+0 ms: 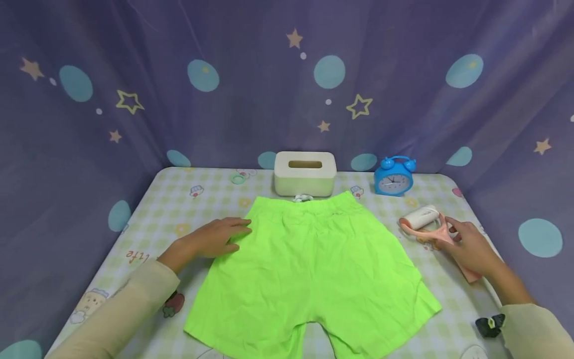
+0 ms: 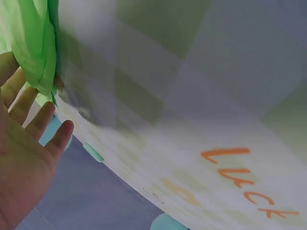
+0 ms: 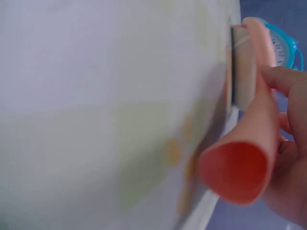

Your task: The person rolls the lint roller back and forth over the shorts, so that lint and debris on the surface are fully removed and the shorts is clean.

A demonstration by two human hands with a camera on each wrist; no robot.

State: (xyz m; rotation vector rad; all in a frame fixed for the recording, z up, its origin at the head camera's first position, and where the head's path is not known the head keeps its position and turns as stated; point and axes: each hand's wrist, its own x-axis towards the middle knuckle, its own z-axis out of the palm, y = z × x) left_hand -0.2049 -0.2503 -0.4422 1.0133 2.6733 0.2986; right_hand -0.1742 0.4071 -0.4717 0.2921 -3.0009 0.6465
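Bright green shorts (image 1: 309, 264) lie spread on the table, waistband away from me and white drawstring at the top. My left hand (image 1: 215, 239) rests its fingertips on their upper left edge. In the left wrist view, that hand's fingers (image 2: 38, 117) are extended beside the green fabric (image 2: 33, 43). Off the shorts' right side, my right hand (image 1: 473, 247) grips a pink lint roller (image 1: 420, 218) with a white roll. The right wrist view shows its hollow handle end (image 3: 235, 170) and the fingers around the neck; the roll is partly hidden by the pink frame.
A white and pale green tissue box (image 1: 305, 174) stands behind the waistband. To its right is a blue alarm clock (image 1: 393, 177). The checked tablecloth (image 1: 215, 182) covers the table; a purple patterned curtain (image 1: 251, 89) surrounds the back and sides.
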